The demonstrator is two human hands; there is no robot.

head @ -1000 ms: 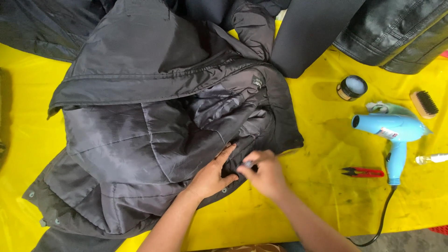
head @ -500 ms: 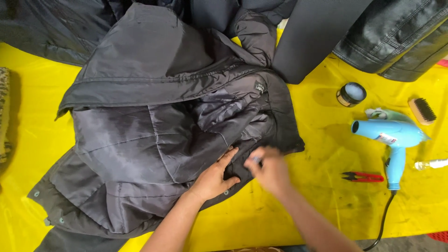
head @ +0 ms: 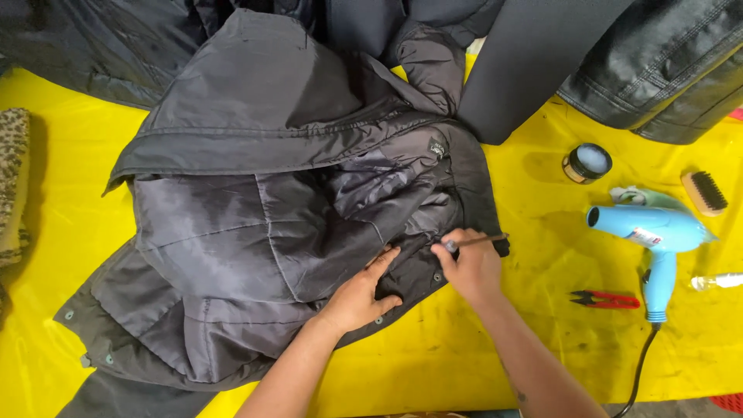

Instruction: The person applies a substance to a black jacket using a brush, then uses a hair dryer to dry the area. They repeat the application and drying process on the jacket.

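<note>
Looking down from my head camera, I take the dark padded jacket (head: 255, 232) as my landmark; it lies spread on the yellow bench (head: 542, 340), collar away from me and hem toward my left. My right hand (head: 474, 267) sits at the jacket's near right edge, fingers pinched together around a thin brush (head: 474, 242). That brush has its long axis lying nearly level, the bare handle end pointing right, off the jacket's edge, and the working end pointing left at the seam. I cannot see the tip clearly under my thumb. My left hand (head: 360, 294) lies flat just left of it, fingers spread apart and pressing the fabric down, holding nothing; its index finger points up toward the same seam. So the spot being worked lies between my two hands, slightly nearer the right one.

Right of the jacket, well apart from my hands, sit a small round tin (head: 587, 162), a blue hair dryer (head: 650, 236) with its cord trailing toward me, red snips (head: 607, 299) and a bristle brush (head: 704, 192). Beyond the jacket, other dark garments are piled at the bench's far side.
</note>
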